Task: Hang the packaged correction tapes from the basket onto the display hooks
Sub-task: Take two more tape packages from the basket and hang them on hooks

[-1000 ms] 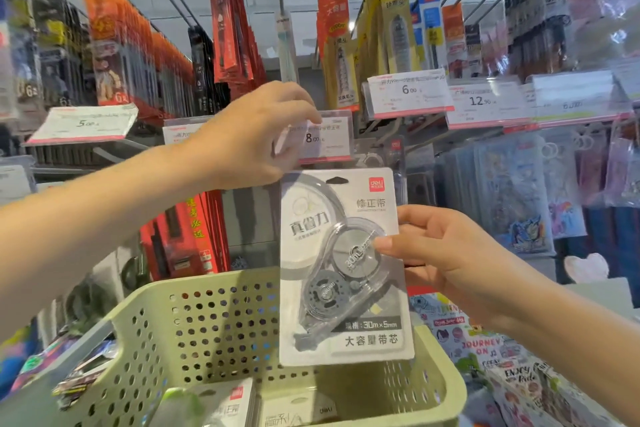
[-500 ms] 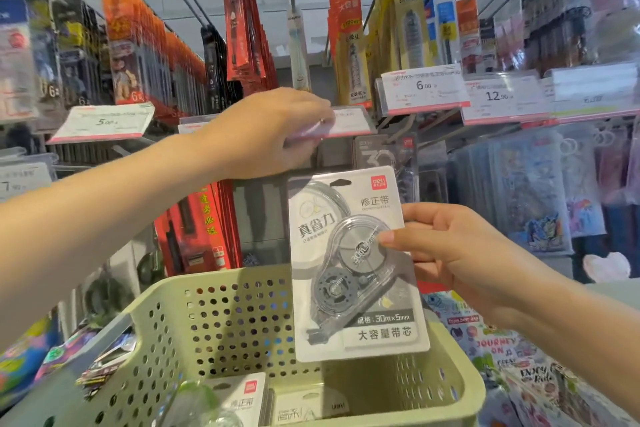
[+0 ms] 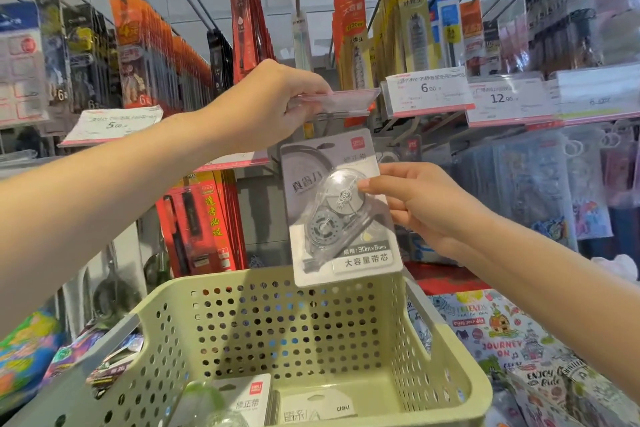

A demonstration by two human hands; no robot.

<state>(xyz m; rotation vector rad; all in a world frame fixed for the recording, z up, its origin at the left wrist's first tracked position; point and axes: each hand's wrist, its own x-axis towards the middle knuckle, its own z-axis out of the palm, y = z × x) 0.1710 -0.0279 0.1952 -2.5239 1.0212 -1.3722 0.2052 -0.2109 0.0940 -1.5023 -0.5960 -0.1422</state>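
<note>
Head view, stationery aisle. We see the left hand [image 3: 273, 104] raised to the display, fingers pinched on the near edge of a clear price-tag holder [image 3: 341, 101], which is tipped up nearly flat rather than hanging face-on. The hook under it is mostly hidden by the hand and the tag; we cannot tell whether anything hangs on it yet.

The right hand [image 3: 420, 204] grips one packaged correction tape [image 3: 341, 208] by its right edge, thumb across the clear blister, fingers behind the card. The pack is upright, tilted slightly with its top leaning left, and sits just below the lifted holder, its top edge near but apart from it. Its hang-hole region is at the top of the card; we cannot tell whether it has met the hook.

The green perforated basket [image 3: 446, 367] is below both hands, its far wall directly under the pack's lower edge. Inside, against the near rim, lie more carded correction tapes [image 3: 249, 399], at least two, flat and partly overlapping.

Neighbouring tags read 6.00 [image 3: 427, 88] and 12.90 [image 3: 502, 98] to the right of the lifted holder, and 5.00 [image 3: 114, 124] at the left.
</note>
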